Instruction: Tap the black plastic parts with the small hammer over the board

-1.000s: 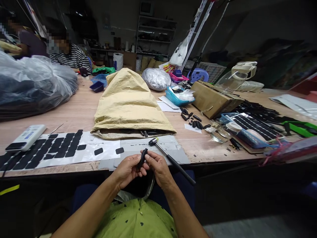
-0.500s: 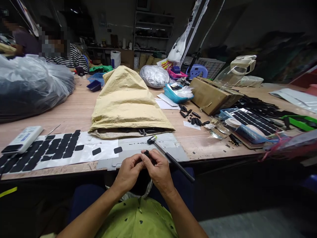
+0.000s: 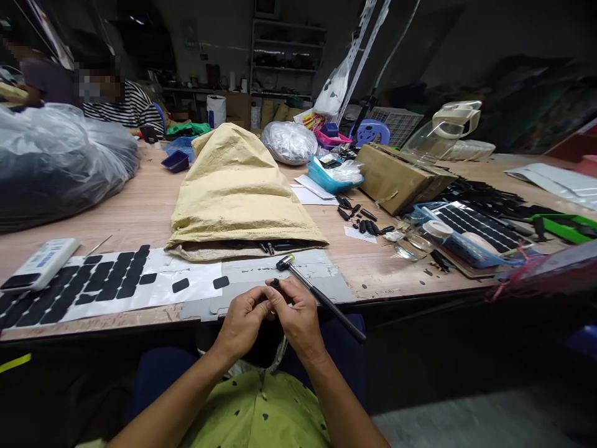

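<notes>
Both hands meet at the table's front edge around a small black cylindrical part [image 3: 275,284], whose top end shows between the thumbs; the rest is hidden by fingers. My left hand [image 3: 245,318] is closed, its thumb and fingers pressed against the part. My right hand [image 3: 297,311] is closed on it too, thumb along its side. Just right of the hands lies a hammer [image 3: 321,298], its black handle jutting over the edge. Ahead, a beige sack [image 3: 242,193] lies with its mouth toward me, black pieces visible inside. A grey board [image 3: 298,274] lies under the hammer head.
On the left are a sheet of black stickers [image 3: 112,274], a white box-shaped device [image 3: 41,264] and a large plastic bag [image 3: 65,165]. To the right are loose black parts [image 3: 366,225], a cardboard box [image 3: 401,177] and a blue tray [image 3: 476,249]. People sit at the far left.
The hands stay in nearly the same place, still around the black part. The view has shifted very slightly.
</notes>
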`<state>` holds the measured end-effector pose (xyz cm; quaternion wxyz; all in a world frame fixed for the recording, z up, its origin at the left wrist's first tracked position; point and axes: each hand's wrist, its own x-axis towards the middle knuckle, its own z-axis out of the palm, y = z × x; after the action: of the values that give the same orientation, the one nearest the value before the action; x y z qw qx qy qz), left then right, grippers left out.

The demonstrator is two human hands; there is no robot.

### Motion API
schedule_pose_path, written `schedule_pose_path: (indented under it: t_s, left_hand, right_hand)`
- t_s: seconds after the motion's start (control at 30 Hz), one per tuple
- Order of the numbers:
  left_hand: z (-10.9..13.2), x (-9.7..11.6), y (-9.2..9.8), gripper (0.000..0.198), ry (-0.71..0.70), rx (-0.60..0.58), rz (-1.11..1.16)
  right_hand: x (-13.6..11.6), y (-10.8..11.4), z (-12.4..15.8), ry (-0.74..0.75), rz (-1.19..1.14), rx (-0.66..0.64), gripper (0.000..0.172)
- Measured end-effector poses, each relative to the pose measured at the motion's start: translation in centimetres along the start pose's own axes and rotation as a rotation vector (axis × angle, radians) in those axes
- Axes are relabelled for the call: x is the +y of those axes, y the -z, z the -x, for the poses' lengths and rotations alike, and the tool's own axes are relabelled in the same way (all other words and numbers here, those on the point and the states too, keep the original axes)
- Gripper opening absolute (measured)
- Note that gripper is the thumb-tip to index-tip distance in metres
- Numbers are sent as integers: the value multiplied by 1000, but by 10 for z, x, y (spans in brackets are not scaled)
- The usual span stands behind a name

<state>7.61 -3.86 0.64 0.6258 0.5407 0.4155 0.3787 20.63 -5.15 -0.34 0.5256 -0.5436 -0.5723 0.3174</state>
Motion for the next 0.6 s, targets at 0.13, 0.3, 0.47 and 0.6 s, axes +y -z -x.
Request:
schedule_pose_path:
  t_s: [0.13,0.3,0.47,0.6]
  left_hand:
    - [-1,-7,9,37,93,-48,223]
    - [1,-6,11,32,92,2,284]
    - [4,-7,12,24,66,25,219]
    - [9,-12,15,22,88,26,152]
  right_hand:
    - [11,13,-6,-81,17,-45,48]
    - [25,30,-12,1,296,143,42]
    - [41,40,-18,101,781,304,32]
    - [53,40,-19,-15,979,197,30]
